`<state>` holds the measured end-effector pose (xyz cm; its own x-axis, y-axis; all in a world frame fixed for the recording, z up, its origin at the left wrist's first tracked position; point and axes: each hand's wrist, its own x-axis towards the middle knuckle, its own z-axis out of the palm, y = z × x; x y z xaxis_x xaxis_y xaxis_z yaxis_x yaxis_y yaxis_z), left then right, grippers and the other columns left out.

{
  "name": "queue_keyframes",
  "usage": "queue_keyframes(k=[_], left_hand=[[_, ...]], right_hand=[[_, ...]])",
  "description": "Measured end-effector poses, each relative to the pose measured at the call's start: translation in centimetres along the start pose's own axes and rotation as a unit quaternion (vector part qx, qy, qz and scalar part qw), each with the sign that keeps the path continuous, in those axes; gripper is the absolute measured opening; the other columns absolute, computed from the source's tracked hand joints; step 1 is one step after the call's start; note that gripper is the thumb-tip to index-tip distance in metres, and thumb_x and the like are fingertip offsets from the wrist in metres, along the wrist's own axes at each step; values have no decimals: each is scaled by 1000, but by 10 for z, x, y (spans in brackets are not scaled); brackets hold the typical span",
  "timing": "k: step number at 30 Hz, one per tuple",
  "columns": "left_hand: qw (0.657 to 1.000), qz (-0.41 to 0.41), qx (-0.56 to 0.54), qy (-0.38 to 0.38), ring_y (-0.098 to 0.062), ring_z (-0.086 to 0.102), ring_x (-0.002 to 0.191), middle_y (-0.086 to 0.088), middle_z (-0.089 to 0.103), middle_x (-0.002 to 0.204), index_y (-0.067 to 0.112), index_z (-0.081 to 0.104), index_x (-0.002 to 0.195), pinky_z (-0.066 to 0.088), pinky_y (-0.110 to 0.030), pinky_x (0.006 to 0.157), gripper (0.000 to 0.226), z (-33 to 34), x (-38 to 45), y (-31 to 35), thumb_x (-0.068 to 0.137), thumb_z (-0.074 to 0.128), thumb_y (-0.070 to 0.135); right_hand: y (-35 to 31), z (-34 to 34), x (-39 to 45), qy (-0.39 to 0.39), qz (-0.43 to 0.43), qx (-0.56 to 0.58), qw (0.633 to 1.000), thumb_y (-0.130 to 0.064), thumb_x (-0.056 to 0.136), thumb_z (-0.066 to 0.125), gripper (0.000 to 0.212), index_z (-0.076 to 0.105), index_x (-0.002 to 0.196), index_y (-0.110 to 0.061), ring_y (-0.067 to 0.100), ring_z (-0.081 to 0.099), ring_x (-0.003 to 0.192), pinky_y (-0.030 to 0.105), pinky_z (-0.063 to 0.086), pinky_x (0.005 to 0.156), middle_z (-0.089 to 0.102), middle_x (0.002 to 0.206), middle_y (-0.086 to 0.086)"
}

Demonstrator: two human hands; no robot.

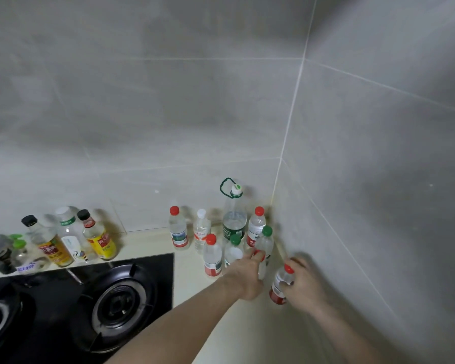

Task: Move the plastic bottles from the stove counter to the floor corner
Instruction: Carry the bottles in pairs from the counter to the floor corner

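Observation:
Several clear plastic bottles stand in the counter corner by the tiled walls. Among them are a tall bottle with a green handle loop (pixel 233 219), a red-capped bottle (pixel 178 228) at the left, a white-capped one (pixel 201 229) and a red-capped one (pixel 212 256) in front. My right hand (pixel 304 282) is closed around a red-capped, red-labelled bottle (pixel 280 285), tilted near the right wall. My left hand (pixel 247 274) grips another red-capped bottle (pixel 262 269), mostly hidden by my fingers, just under a green-capped bottle (pixel 265 241).
A black gas stove (pixel 95 306) with two burners fills the lower left. Behind it stand condiment bottles, two with yellow labels (pixel 100 236) and black caps, plus small jars. The cream counter (pixel 189 282) runs between the stove and the right wall.

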<state>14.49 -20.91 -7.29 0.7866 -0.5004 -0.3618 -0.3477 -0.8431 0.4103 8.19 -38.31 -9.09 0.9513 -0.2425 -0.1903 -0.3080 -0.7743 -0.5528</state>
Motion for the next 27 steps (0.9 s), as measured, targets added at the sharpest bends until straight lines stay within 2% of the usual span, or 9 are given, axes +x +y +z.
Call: queue_keyframes(k=[4, 8, 11, 14, 20, 25, 27], left_hand=[[999, -23, 34, 14, -37, 47, 134, 1, 23, 162, 30, 12, 158, 48, -49, 105, 80, 4, 9, 6, 93, 58, 23], [996, -38, 64, 59, -37, 60, 111, -7, 44, 134, 26, 35, 142, 55, -48, 87, 56, 9, 8, 9, 93, 62, 16], [990, -34, 105, 83, -35, 62, 105, -10, 46, 128, 17, 49, 131, 55, -46, 82, 52, 20, 0, 8, 86, 69, 2], [990, -42, 85, 101, -37, 64, 104, -8, 42, 133, 15, 51, 132, 54, -45, 84, 60, 36, -10, 3, 79, 67, -9], [986, -75, 22, 145, -28, 63, 108, -2, 45, 133, 20, 53, 138, 52, -37, 88, 56, 49, -19, -3, 88, 61, -4], [980, -96, -15, 172, -30, 63, 102, -2, 50, 126, 18, 58, 130, 55, -36, 86, 39, 45, -23, 0, 94, 59, 6], [980, -91, -20, 178, -30, 62, 102, -1, 50, 125, 19, 60, 127, 54, -37, 84, 35, 46, -27, 1, 94, 59, 10]], right_hand=[[7, 10, 5, 69, -1, 34, 997, -6, 84, 67, 39, 71, 122, -13, 24, 63, 116, 32, 49, 100, 56, 130, 2], [14, 26, 2, 92, 21, 60, 994, -8, 83, 66, 22, 76, 100, -17, 26, 68, 97, 30, 50, 82, 68, 106, 5], [19, 34, 0, 117, 26, 86, 989, -8, 83, 65, 16, 75, 90, -17, 29, 68, 89, 34, 54, 79, 68, 96, 7], [22, 36, 5, 116, 24, 82, 990, -14, 81, 66, 12, 74, 81, -23, 29, 69, 84, 37, 58, 76, 69, 89, 6], [23, 40, 11, 116, 18, 84, 990, -14, 84, 72, 13, 79, 92, -22, 31, 70, 93, 34, 55, 79, 73, 100, 7], [26, 34, 10, 107, 31, 103, 988, -13, 84, 71, 17, 77, 95, -25, 28, 68, 81, 31, 53, 73, 70, 96, 3], [29, 28, 11, 110, 30, 112, 987, -11, 83, 70, 20, 77, 96, -23, 27, 69, 83, 31, 54, 75, 69, 95, 3]])
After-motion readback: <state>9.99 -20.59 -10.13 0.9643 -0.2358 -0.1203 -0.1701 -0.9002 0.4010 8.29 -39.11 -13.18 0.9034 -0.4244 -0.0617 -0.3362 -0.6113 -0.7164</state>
